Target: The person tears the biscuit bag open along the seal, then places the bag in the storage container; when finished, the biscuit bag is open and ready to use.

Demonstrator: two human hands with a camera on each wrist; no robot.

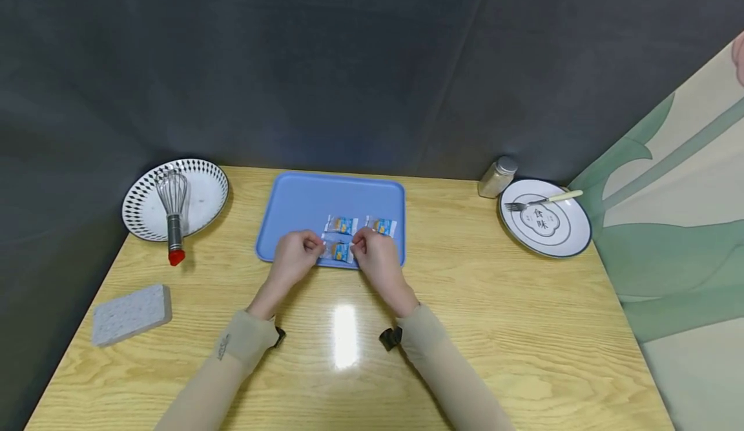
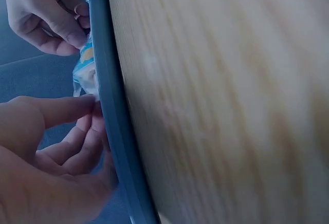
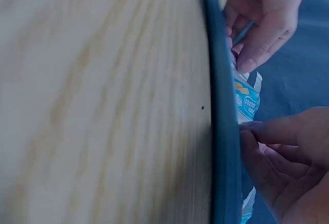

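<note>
Right now both hands meet over the near edge of the tray [image 1: 302, 201], a blue one that sits on the desk [image 1: 494, 327] about midway across and toward its far side. The left hand [image 1: 295, 256] and right hand [image 1: 376, 258] each pinch one end of the same packet [image 1: 338, 251], a small clear wrapper with blue and orange print, which lies just inside the tray's near rim. In the left wrist view the thumb and curled fingers [image 2: 77, 131] close on the lower end of the packet [image 2: 85, 67], just beside the dark rim [image 2: 115, 131], with the other hand [image 2: 43, 13] holding the upper end. In the right wrist view the same is seen from the other side: the packet [image 3: 245, 100] stretches between the two hands, and the nearer fingers [image 3: 277, 147] are curled round its end by the rim [image 3: 223, 131]. Neither grip is open; both are pinched shut on the wrapper. Two more packets lie further in on the tray, one [image 1: 341, 225] just behind the held one and one [image 1: 382, 226] to its right. At the desk's far left a patterned plate [image 1: 206, 189] carries a whisk [image 1: 173, 211] with a red-tipped handle, and a grey sponge [image 1: 131, 313] lies nearer on the left. At the far right a white plate [image 1: 566, 231] holds a fork [image 1: 540, 201], with a shaker [image 1: 497, 176] just beside it.
</note>
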